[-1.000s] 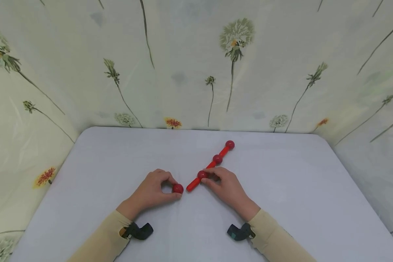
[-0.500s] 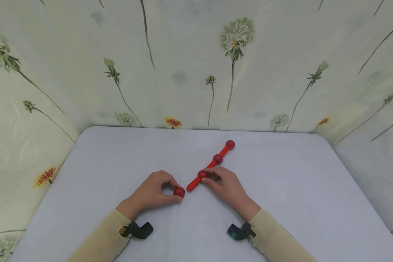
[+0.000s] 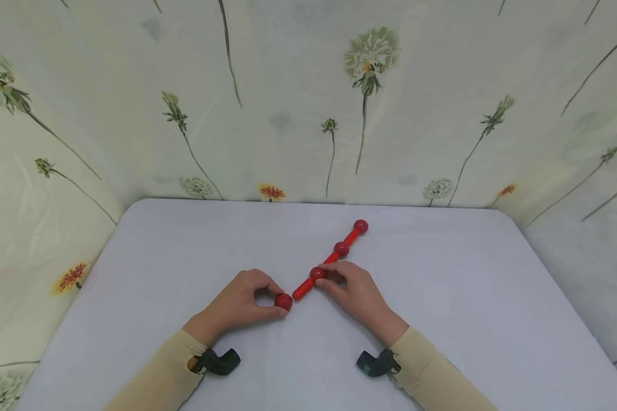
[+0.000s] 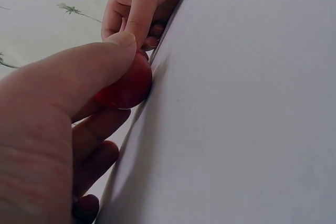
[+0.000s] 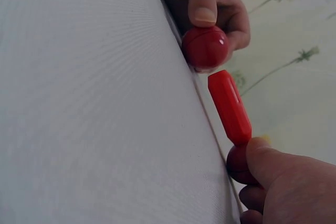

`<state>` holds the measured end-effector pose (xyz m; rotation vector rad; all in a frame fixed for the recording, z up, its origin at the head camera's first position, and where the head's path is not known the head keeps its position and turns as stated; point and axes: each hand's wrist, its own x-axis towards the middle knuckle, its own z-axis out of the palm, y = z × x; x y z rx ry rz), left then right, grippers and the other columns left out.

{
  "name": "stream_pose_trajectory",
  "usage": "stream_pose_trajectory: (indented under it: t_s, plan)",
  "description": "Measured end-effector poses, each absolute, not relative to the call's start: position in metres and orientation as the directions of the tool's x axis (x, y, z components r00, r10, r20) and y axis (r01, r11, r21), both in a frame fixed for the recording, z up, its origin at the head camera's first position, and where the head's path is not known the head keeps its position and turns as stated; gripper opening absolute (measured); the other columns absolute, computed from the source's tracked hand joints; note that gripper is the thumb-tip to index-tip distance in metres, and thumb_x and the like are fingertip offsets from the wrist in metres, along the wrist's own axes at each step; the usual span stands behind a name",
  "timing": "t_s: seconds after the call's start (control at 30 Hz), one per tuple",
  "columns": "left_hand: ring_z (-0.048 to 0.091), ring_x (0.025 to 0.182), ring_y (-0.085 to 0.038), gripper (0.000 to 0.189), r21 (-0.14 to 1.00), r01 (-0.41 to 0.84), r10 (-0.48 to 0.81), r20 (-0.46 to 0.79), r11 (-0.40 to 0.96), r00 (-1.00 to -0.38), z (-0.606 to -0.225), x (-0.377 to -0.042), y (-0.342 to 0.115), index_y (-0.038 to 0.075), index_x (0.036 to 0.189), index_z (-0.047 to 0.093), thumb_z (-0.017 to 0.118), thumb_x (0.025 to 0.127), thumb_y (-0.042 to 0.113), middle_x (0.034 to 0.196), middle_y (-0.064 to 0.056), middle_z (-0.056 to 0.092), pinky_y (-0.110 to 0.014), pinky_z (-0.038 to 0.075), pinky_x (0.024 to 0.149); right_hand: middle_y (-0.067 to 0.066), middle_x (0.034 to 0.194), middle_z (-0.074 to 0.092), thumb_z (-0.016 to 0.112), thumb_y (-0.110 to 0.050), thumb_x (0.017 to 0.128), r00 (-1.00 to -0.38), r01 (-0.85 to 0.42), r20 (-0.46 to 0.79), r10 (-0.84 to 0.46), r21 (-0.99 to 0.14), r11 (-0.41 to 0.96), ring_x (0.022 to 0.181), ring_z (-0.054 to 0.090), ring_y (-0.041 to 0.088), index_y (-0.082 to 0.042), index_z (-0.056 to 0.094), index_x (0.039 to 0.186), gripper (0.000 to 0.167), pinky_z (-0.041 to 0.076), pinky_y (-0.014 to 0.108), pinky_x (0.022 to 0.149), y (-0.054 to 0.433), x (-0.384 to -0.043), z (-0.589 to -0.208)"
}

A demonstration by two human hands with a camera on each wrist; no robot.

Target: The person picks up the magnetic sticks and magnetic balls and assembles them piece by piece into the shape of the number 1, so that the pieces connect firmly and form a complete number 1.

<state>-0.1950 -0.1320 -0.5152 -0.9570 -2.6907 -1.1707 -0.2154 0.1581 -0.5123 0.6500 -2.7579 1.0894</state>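
Note:
A loose dark red ball is pinched between the thumb and fingers of my left hand, low over the white table. My right hand pinches another red ball, part of a straight chain of red balls and bright red rods. The chain slants toward the back right and finishes in a ball. From the gripped ball, a red rod points at the left hand's ball. In the right wrist view a small gap separates the rod's free end from that ball.
The table wears a smooth white cover and has rounded far corners. Behind it hangs a pale curtain printed with dandelions. Dark camera mounts sit at both wrists.
My left hand has brought its ball slightly right and nearer to me, closer to the rod's free end. The right hand and the chain stay in place.

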Motion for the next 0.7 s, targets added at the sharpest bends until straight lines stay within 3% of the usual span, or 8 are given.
stream_pose_trajectory:
  t_s: [0.7]
  plan:
    - [0.056,0.088,0.000,0.028,0.660,0.529,0.497,0.262,0.533,-0.827,-0.5128,-0.1908,-0.1228,0.029,0.099,0.072,0.083,0.077,0.043,0.092,0.025,0.062,-0.032,0.048,0.082,-0.014,0.102,0.064,0.078,-0.033,0.086,-0.895,-0.443,0.263,-0.360,-0.615,0.652,0.087,0.057,0.005,-0.022,0.069,0.120,0.036,0.052,0.028,0.076,0.1585,-0.2161,-0.5122]
